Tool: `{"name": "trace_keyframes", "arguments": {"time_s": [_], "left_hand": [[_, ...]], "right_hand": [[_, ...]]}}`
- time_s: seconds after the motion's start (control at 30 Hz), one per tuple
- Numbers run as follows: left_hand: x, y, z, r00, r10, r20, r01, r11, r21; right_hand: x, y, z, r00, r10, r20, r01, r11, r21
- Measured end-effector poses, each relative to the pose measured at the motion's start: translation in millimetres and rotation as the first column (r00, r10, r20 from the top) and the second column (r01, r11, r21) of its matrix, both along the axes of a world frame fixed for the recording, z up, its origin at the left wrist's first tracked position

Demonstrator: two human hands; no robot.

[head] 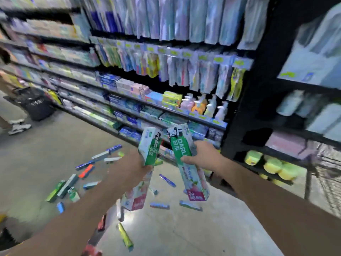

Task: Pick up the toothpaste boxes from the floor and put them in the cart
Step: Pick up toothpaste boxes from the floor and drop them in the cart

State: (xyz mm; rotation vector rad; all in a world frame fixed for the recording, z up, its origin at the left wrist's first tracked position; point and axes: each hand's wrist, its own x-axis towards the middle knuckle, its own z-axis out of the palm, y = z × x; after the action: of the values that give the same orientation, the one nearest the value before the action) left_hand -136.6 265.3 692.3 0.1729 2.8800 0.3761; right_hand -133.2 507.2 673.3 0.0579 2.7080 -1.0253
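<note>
My left hand (139, 164) grips a green and white toothpaste box (150, 145) held upright above the floor, its lower end showing below my wrist. My right hand (203, 154) grips a second green and white toothpaste box (184, 156) of the same kind, tilted with its pink end pointing down. Both boxes are lifted at mid frame, close together. Several more toothpaste boxes (86, 170) lie scattered on the grey floor below and to the left. A wire cart (328, 174) shows at the right edge, blurred.
Long store shelves (166, 111) packed with toothpaste and toothbrushes run along the back. A dark shelf unit (258, 108) stands at the right. A black basket (35, 106) and another person's shoes (18, 126) are at the far left.
</note>
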Motion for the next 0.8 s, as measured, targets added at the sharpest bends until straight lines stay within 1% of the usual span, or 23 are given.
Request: {"name": "trace_keyframes", "arguments": {"time_s": [0.1, 0.17, 0.23, 0.4, 0.53, 0.67, 0.8], "left_hand": [[-2.3, 92.9, -1.8, 0.995, -0.099, 0.012, 0.099, 0.994, 0.051], [1.4, 163.2, -6.2, 0.978, -0.205, 0.044, 0.201, 0.976, 0.081], [12.1, 234.3, -10.0, 0.947, -0.313, 0.072, 0.307, 0.947, 0.092], [69.5, 409.4, -14.9, 0.833, -0.552, 0.049, 0.547, 0.833, 0.077], [126.8, 534.8, -15.4, 0.715, -0.696, 0.058, 0.693, 0.717, 0.075], [171.4, 634.9, -15.5, 0.611, -0.79, 0.052, 0.784, 0.613, 0.1], [193.3, 707.7, -17.1, 0.551, -0.832, 0.056, 0.826, 0.554, 0.108]], "right_hand": [[33.4, 83.1, -1.1, 0.986, -0.163, 0.029, 0.164, 0.986, -0.029], [65.9, 145.1, -1.4, 0.951, -0.301, 0.072, 0.306, 0.949, -0.07], [100.4, 207.2, -1.7, 0.905, -0.414, 0.102, 0.422, 0.904, -0.075], [203.0, 358.9, -2.7, 0.719, -0.676, 0.16, 0.694, 0.706, -0.137], [286.1, 456.0, -2.0, 0.561, -0.809, 0.177, 0.828, 0.546, -0.127], [348.2, 526.9, -1.6, 0.427, -0.881, 0.203, 0.901, 0.397, -0.173], [378.3, 574.5, -1.7, 0.347, -0.916, 0.202, 0.928, 0.305, -0.213]]}}
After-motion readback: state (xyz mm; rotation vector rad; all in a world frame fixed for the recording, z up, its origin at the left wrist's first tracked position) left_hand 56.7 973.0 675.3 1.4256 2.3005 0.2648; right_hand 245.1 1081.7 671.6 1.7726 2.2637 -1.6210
